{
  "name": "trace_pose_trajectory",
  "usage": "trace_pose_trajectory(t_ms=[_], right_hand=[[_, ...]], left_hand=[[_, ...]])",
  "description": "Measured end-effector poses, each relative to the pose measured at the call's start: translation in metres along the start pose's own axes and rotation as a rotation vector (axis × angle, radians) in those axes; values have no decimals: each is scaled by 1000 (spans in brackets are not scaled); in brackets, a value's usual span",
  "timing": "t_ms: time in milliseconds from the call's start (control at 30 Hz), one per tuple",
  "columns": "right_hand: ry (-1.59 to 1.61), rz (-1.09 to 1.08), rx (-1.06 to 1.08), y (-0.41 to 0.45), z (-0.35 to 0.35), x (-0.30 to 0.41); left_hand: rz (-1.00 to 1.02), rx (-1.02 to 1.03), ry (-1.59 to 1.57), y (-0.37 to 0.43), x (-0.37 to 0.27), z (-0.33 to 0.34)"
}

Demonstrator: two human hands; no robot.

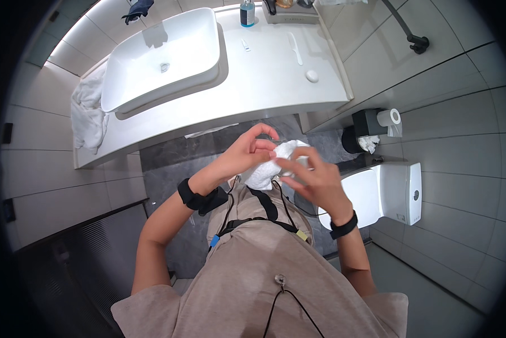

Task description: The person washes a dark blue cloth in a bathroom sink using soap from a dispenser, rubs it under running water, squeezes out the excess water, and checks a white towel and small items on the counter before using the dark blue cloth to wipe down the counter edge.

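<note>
In front of my waist, a small white cloth (262, 175) hangs bunched between my hands. My left hand (253, 148) pinches its upper edge between thumb and fingers, with the index finger raised and curled. On the cloth's right side is my right hand (316, 179), its fingers bent over the fabric and slightly blurred. Something pale and glassy seems to show among the folds near the right fingers; what it is I cannot tell. Black bands circle both wrists.
Ahead runs a white counter (253, 88) with a washbasin (181, 55), a crumpled towel (88, 112), a bottle of blue liquid (247, 14), a small tube (246, 45), a white comb (295, 48) and a white oval object (311, 76). To the right are a toilet (362, 198), waste bin (351, 141) and paper roll (389, 117).
</note>
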State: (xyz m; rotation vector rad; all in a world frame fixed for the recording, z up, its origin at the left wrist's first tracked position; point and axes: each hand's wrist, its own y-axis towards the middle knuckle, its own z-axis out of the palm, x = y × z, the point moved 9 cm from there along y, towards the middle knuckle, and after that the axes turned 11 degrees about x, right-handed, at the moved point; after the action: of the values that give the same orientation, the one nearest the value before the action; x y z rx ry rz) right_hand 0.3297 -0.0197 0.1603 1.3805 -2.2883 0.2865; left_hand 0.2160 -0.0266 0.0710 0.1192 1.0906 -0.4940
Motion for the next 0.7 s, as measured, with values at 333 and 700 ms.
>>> trace_pose_trajectory(t_ms=[333,700], right_hand=[[-112,-359,-156,35,-1,27],[1144,236,-223,40,-5,-37]], left_hand=[[-119,-94,-133,-11,-23,-17],[77,-289,877,-59,60,-30]])
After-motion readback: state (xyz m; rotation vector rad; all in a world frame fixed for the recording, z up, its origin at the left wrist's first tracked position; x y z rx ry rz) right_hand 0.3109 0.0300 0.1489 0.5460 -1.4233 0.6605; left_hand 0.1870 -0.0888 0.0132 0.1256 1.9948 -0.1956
